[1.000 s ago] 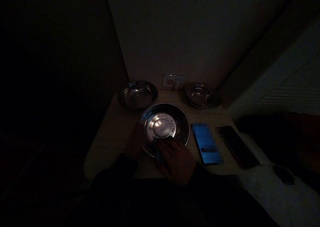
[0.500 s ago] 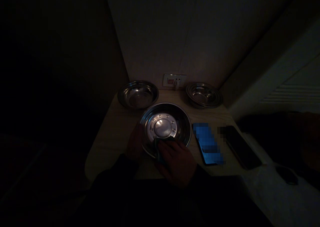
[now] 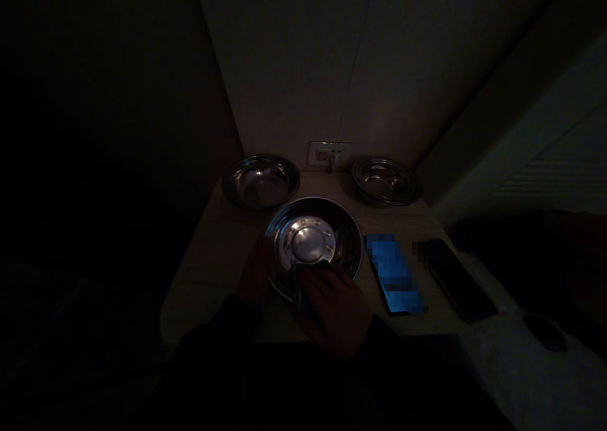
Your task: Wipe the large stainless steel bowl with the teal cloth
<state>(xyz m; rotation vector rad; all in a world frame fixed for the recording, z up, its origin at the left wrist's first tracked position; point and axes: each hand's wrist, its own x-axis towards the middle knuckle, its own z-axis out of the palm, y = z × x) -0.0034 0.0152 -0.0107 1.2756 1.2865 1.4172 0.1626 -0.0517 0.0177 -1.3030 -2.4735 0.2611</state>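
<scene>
A shiny metal bowl (image 3: 309, 244) rests on the table in front of me, with a ring of small marks around its base. At its left rim my left hand (image 3: 256, 272) grips the side; its fingers are dim and partly hidden. My right hand (image 3: 337, 308) is closed on a dark bluish cloth (image 3: 302, 282), pressing it against the near inner wall of the bowl. Part of the cloth is covered by the fingers.
Behind stand another metal bowl (image 3: 260, 181) on the left and stacked metal bowls (image 3: 385, 181) on the right. A lit phone (image 3: 394, 276) and a dark phone (image 3: 458, 279) lie right on the wooden table (image 3: 199, 260). A wall socket (image 3: 331, 154) holds a plug.
Almost nothing differs. Both hands keep their places at the bowl, and the cloth stays at its near inner side; the view shifts very slightly.
</scene>
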